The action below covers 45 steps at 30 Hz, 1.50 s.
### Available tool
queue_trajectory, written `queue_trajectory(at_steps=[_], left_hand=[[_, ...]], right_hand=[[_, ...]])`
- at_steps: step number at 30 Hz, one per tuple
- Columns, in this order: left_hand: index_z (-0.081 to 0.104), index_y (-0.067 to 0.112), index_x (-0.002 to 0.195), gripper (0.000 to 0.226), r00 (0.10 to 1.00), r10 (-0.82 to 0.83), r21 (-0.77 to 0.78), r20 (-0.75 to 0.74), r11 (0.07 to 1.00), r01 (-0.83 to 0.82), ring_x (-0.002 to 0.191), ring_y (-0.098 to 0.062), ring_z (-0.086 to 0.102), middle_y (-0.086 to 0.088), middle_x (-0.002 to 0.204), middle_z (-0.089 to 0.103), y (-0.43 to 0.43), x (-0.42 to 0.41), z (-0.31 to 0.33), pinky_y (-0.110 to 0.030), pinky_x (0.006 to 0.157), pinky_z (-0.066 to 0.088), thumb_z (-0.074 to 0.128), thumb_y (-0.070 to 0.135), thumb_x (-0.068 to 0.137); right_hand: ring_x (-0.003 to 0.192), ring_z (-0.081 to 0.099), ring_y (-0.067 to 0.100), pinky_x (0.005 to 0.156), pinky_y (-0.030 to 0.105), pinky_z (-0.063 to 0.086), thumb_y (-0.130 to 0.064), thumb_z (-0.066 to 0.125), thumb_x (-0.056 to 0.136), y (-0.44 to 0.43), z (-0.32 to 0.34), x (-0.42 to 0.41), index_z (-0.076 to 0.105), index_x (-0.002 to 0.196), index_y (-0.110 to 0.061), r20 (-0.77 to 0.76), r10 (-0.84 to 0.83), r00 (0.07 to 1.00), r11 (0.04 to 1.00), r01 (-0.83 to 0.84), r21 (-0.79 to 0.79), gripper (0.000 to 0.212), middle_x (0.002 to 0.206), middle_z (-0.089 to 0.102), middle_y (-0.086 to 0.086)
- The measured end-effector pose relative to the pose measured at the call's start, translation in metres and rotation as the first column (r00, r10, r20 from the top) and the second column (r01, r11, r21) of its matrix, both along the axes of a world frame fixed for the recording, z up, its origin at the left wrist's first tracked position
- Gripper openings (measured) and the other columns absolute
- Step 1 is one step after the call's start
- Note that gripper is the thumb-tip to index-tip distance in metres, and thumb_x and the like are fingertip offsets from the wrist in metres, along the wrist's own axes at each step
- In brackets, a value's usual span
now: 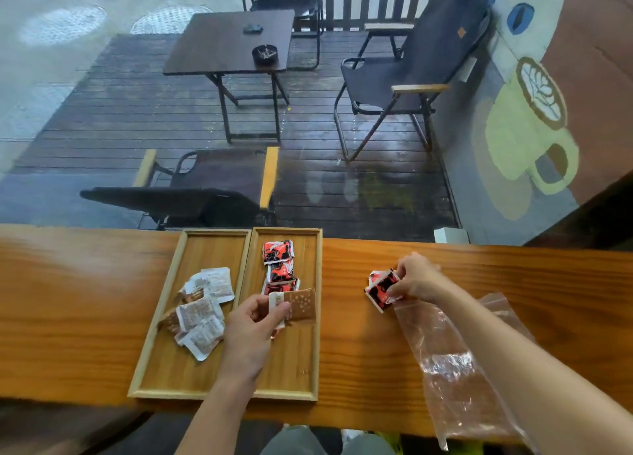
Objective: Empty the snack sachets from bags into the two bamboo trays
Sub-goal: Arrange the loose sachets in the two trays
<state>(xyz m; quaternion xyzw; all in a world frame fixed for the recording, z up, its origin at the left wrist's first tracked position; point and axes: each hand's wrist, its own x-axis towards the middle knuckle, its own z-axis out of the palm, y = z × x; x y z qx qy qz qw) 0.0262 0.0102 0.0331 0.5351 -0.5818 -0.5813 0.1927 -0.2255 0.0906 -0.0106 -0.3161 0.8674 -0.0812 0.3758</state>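
Note:
Two bamboo trays lie side by side on the wooden counter. The left tray (161,362) holds several white-and-brown sachets (202,314). In the right tray (298,369) three red-and-black sachets (279,266) form a column at the far end. My left hand (251,331) hovers over the right tray, shut on a brown dotted sachet (301,305). To the right of the trays, my right hand (416,278) grips red-and-black sachets (382,288) at the mouth of a clear plastic bag (455,362) lying on the counter.
The wooden counter (68,317) runs the full width, with its far edge just behind the trays. A small white box (450,235) stands at the back edge on the right. Beyond lies a deck with folding chairs and a dark table.

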Motion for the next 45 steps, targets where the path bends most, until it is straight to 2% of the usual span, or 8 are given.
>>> queue_trajectory(at_steps=[5, 13, 20, 28, 34, 39, 43, 45], left_hand=[[0.066, 0.01, 0.086, 0.006, 0.995, 0.103, 0.04, 0.001, 0.994, -0.103, 0.084, -0.022, 0.066, -0.01, 0.086, 0.071, 0.0, 0.015, -0.005, -0.029, 0.067, 0.051, 0.062, 0.014, 0.083], [0.066, 0.014, 0.084, 0.003, 0.963, 0.266, 0.077, -0.046, 0.962, -0.263, 0.084, -0.019, 0.064, -0.005, 0.085, 0.071, -0.003, 0.036, -0.006, -0.027, 0.065, 0.047, 0.063, 0.014, 0.083], [0.067, 0.014, 0.093, 0.011, 0.92, 0.383, 0.093, -0.079, 0.922, -0.376, 0.09, -0.02, 0.065, -0.006, 0.094, 0.071, -0.01, 0.066, 0.001, -0.028, 0.068, 0.05, 0.065, 0.015, 0.083], [0.066, 0.014, 0.085, 0.003, 0.887, 0.452, 0.101, -0.093, 0.891, -0.443, 0.08, -0.016, 0.065, -0.005, 0.087, 0.071, -0.025, 0.114, 0.003, -0.027, 0.063, 0.047, 0.063, 0.013, 0.084], [0.065, 0.008, 0.083, 0.004, 0.915, 0.401, 0.099, -0.038, 0.913, -0.396, 0.074, -0.016, 0.066, -0.008, 0.084, 0.072, -0.039, 0.132, -0.021, -0.024, 0.058, 0.047, 0.062, 0.009, 0.085], [0.064, 0.018, 0.082, 0.01, 0.97, 0.238, 0.093, 0.051, 0.966, -0.242, 0.076, -0.013, 0.068, -0.003, 0.086, 0.072, -0.05, 0.139, -0.04, -0.026, 0.06, 0.053, 0.06, 0.01, 0.086], [0.063, 0.02, 0.085, 0.002, 0.972, 0.065, 0.021, 0.228, 0.997, -0.072, 0.081, -0.013, 0.066, 0.0, 0.088, 0.071, -0.06, 0.146, -0.056, -0.034, 0.07, 0.057, 0.062, 0.021, 0.085], [0.063, 0.018, 0.084, 0.006, 0.95, 0.007, -0.031, 0.313, 1.0, 0.003, 0.079, -0.013, 0.065, 0.001, 0.085, 0.069, -0.063, 0.147, -0.061, -0.035, 0.07, 0.056, 0.063, 0.025, 0.084]], right_hand=[[0.092, 0.058, 0.025, 0.099, 0.048, 0.04, -0.008, 0.066, 0.078, -0.006, -0.014, 0.006, 0.051, 0.075, -0.018, 0.028, -0.018, 0.999, 1.0, 0.017, 0.017, 0.018, 0.088, 0.063, 0.005], [0.074, 0.062, 0.024, 0.056, 0.029, 0.05, -0.002, 0.069, 0.076, -0.009, 0.008, 0.009, 0.047, 0.071, -0.017, 0.077, -0.024, 0.997, 0.957, 0.045, -0.285, 0.027, 0.084, 0.059, 0.009], [0.069, 0.067, 0.026, 0.059, 0.034, 0.058, 0.004, 0.067, 0.077, -0.013, 0.051, 0.053, 0.049, 0.097, -0.014, 0.305, -0.085, 0.949, 0.805, 0.246, -0.54, 0.032, 0.081, 0.063, 0.006], [0.066, 0.068, 0.021, 0.055, 0.028, 0.053, 0.003, 0.066, 0.077, -0.028, 0.046, 0.113, 0.062, 0.086, -0.006, 0.526, -0.116, 0.842, 0.783, 0.404, -0.473, 0.014, 0.081, 0.068, 0.014], [0.081, 0.067, 0.027, 0.073, 0.04, 0.055, 0.0, 0.065, 0.079, -0.04, 0.023, 0.166, 0.06, 0.082, -0.011, 0.56, -0.159, 0.813, 0.851, 0.4, -0.339, 0.014, 0.087, 0.068, 0.015], [0.082, 0.068, 0.021, 0.06, 0.026, 0.053, 0.0, 0.064, 0.081, -0.047, 0.007, 0.19, 0.056, 0.087, -0.018, 0.537, -0.146, 0.831, 0.882, 0.355, -0.31, 0.02, 0.094, 0.069, 0.014], [0.092, 0.065, 0.019, 0.08, 0.037, 0.057, -0.009, 0.061, 0.085, -0.047, -0.008, 0.2, 0.056, 0.093, -0.02, 0.442, -0.127, 0.888, 0.918, 0.274, -0.286, 0.015, 0.101, 0.067, 0.006], [0.089, 0.064, 0.016, 0.076, 0.032, 0.055, -0.013, 0.057, 0.088, -0.045, -0.012, 0.203, 0.056, 0.09, -0.022, 0.389, -0.147, 0.909, 0.919, 0.271, -0.286, 0.009, 0.1, 0.066, 0.005]])
